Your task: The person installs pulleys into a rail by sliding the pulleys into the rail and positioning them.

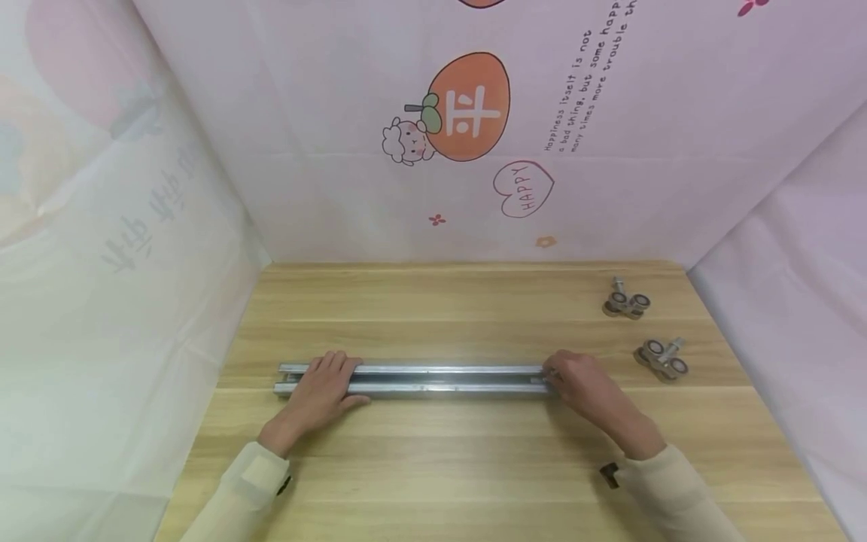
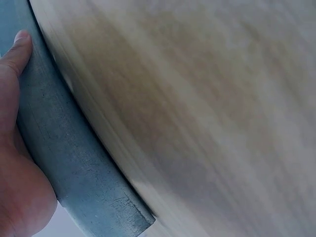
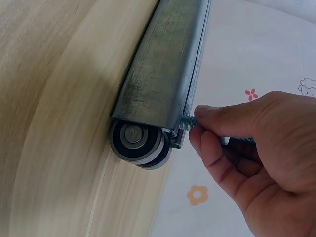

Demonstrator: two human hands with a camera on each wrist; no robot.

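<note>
A long silver metal rail (image 1: 447, 389), with a slot along its top, lies across the wooden table. Near its left end my left hand (image 1: 323, 393) holds it, fingers over the far side and thumb along the near side. My right hand (image 1: 584, 385) is at the rail's right end. Seen in the right wrist view, its thumb and fingers pinch the threaded bolt (image 3: 187, 122) of a roller trolley. That trolley's wheels (image 3: 134, 138) sit at the rail's open end, partly sticking out, while the bolt passes through the slot.
Two more roller trolleys with bolts lie on the table to the right, one farther back (image 1: 626, 303) and one nearer (image 1: 662, 358). Printed cloth (image 1: 325, 181) hangs behind the table and on both sides. The wooden table (image 1: 433, 467) extends in front of the rail.
</note>
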